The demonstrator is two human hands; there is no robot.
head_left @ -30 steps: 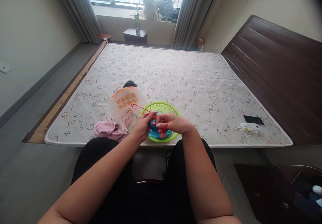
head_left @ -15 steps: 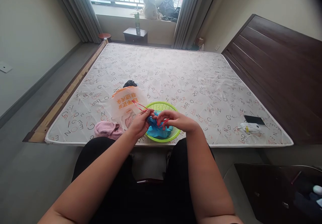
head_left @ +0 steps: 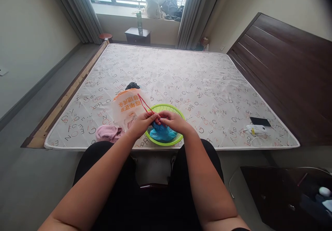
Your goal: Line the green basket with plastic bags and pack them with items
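A blue plastic bag sits in a green basket at the mattress's near edge. Above it, both hands are close together around the bag's gathered neck. My left hand is closed, its thumb and finger pinching a red string, whose loop sticks out to the upper left. My right hand is closed too, with the thumb and index finger pinched on the same string beside the left fingertips. The fingers hide the place where the string meets the bag.
Left of the basket lie a white plastic bag with orange print, a pink towel and a black bundle. To the right are a black phone and a white device with a cable. The mattress spreads behind.
My right hand has moved left and down, from spread fingers to a pinch beside my left hand. The red string now stands up in a longer loop. The view has shifted slightly.
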